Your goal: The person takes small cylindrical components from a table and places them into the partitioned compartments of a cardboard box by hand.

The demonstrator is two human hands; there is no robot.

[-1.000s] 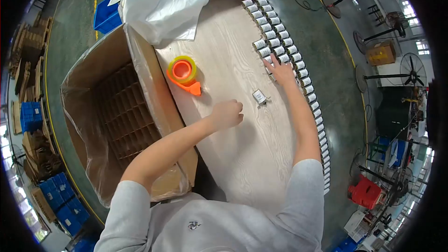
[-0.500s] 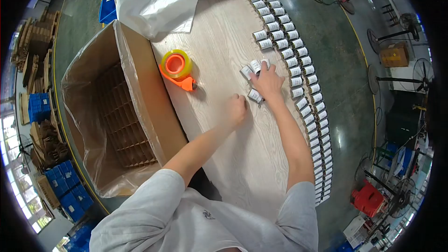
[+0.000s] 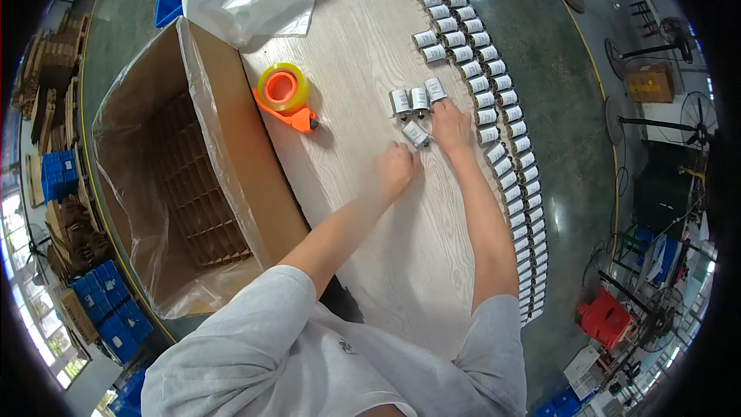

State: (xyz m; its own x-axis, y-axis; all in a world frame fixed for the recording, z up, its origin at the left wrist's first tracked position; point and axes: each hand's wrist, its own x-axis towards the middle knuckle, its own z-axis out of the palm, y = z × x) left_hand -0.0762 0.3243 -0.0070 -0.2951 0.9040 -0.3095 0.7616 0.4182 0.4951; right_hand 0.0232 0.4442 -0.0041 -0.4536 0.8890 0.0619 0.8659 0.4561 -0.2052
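Note:
My right hand (image 3: 451, 125) has its fingertips on the lower end of a small white-labelled cylinder (image 3: 435, 89), bent round it. To its left, two similar cylinders stand side by side, one in the middle (image 3: 419, 99) and one at the far left (image 3: 400, 101). A fourth cylinder (image 3: 415, 134) lies tilted just below them, between my hands. My left hand (image 3: 398, 167), slightly blurred, is closed with curled fingers close to that tilted one. Whatever its fingers may hold is hidden.
Rows of white-labelled cylinders (image 3: 484, 100) line the right side of the wood-grain table (image 3: 355, 54). On the left are an orange tape dispenser (image 3: 287, 100) and a plastic-lined carton (image 3: 231, 108) with cardboard dividers. Plastic sheeting (image 3: 247, 0) covers the table's far left corner.
My right hand has drawn back to the right, uncovering more of the three grouped cylinders, which now sit straighter. My left hand has come closer to the tilted cylinder. The whole view has shifted slightly.

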